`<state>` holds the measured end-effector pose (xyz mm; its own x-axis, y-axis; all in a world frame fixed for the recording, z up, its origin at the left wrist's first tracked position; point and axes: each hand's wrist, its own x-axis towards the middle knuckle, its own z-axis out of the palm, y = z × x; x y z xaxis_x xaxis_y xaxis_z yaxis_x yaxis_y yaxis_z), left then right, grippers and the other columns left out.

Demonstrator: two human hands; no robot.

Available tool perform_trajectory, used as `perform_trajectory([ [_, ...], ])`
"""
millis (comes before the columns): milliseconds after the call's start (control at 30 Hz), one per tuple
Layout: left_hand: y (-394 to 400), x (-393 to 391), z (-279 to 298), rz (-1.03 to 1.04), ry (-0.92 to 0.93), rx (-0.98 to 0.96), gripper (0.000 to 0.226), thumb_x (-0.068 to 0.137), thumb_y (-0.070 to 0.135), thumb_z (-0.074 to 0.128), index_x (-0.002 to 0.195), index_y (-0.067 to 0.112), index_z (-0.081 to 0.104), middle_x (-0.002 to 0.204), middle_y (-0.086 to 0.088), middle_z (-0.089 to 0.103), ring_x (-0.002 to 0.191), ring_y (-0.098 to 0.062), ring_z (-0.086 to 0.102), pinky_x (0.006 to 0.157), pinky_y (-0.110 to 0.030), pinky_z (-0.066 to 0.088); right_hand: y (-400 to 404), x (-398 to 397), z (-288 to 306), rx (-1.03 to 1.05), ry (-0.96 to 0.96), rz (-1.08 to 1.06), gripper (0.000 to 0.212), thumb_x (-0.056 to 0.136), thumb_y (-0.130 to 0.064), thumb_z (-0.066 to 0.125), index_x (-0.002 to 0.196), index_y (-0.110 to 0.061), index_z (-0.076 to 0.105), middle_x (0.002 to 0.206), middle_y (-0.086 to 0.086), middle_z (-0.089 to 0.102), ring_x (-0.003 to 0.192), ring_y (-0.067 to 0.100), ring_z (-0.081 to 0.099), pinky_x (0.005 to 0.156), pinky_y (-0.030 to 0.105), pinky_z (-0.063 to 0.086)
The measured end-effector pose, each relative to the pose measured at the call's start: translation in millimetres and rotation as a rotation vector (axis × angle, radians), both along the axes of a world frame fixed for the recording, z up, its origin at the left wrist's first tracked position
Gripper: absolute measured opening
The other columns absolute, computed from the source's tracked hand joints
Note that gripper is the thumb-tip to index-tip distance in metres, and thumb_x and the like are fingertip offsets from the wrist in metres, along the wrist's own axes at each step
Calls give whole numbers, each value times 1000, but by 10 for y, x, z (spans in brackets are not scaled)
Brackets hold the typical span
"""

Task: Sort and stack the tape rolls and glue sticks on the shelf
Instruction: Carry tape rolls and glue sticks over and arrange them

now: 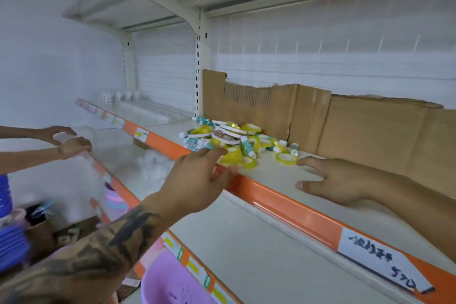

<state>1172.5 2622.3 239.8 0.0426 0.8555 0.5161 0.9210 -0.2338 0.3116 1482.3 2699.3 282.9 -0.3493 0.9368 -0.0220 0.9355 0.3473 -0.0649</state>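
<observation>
A jumbled pile point(228, 137) of yellow tape rolls, white-rimmed rolls and teal-and-white glue sticks lies on the cream shelf point(271, 173) with an orange front edge. My left hand point(195, 180) reaches over the edge, its fingertips touching a yellow tape roll point(232, 155) at the front of the pile; the grasp is not plain. My right hand point(343, 180) rests flat on the shelf with straight fingers, its fingertip next to a lone yellow tape roll point(286, 158).
Torn brown cardboard point(345, 116) stands against the shelf's back wall. Another person's two hands point(69, 140) work at the left shelf bay. Purple plastic basins point(167, 281) sit below. A handwritten price label point(377, 261) hangs on the orange edge.
</observation>
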Motion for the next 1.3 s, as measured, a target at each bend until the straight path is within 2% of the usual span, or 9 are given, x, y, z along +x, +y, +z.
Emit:
perform_trajectory([
  [167,670,-94,279,38,183,-53,54,89,64,47,131,32,60,131,5,62,123,-24,57,105,-37,42,386,-165,-15,-6,-15,-19,75,89,-79,45,154,-48,23,151,-7,50,133,15,49,108,27,39],
  [300,997,-178,301,-33,237,-89,63,76,72,32,107,32,69,108,7,63,108,-20,61,98,-36,47,502,-236,-119,-2,67,-14,62,89,-80,42,142,-50,37,143,-7,55,122,13,56,100,27,43],
  [400,1148,-219,304,-108,227,-65,62,77,71,29,96,30,72,98,9,64,97,-16,61,90,-35,49,543,-240,-147,85,166,-37,41,85,-79,50,106,-44,47,101,-3,68,87,10,64,84,31,53],
  [500,1188,-247,262,-160,215,0,44,85,62,41,94,31,71,93,11,67,94,-14,61,96,-37,46,553,-252,-182,168,241,-41,40,85,-71,59,93,-33,50,80,0,64,73,15,61,71,31,51],
  [667,1208,-275,286,-213,178,30,29,95,58,50,92,33,65,98,15,64,110,-7,54,119,-40,18,466,-211,-152,224,308,-14,40,79,-68,69,83,-30,56,77,-7,62,73,10,59,71,32,52],
  [900,1151,-86,371,-373,72,135,27,94,58,52,89,34,62,91,14,68,87,-6,58,114,-42,28,38,-132,-82,234,339,-68,37,76,-69,73,85,-35,63,85,-16,65,85,-2,61,75,28,52],
  [1000,1084,74,379,-457,47,164,24,95,56,58,87,33,62,80,13,66,67,-3,49,87,-35,37,-236,-34,-11,263,345,-108,33,79,-67,71,86,-36,62,85,-18,64,81,-8,58,69,24,45],
  [1133,951,402,346,-586,5,168,25,92,57,61,87,33,64,70,15,55,72,-16,47,75,-33,33,-682,166,29,309,362,-240,30,80,-63,71,88,-35,62,87,-21,66,85,-10,59,70,22,46],
  [1300,770,933,225,-801,-113,136,31,85,64,52,88,35,64,84,16,62,80,-11,55,84,-39,45,-1300,518,3,320,342,-429,30,80,-64,70,93,-38,61,96,-22,68,96,-4,63,85,31,53],
])
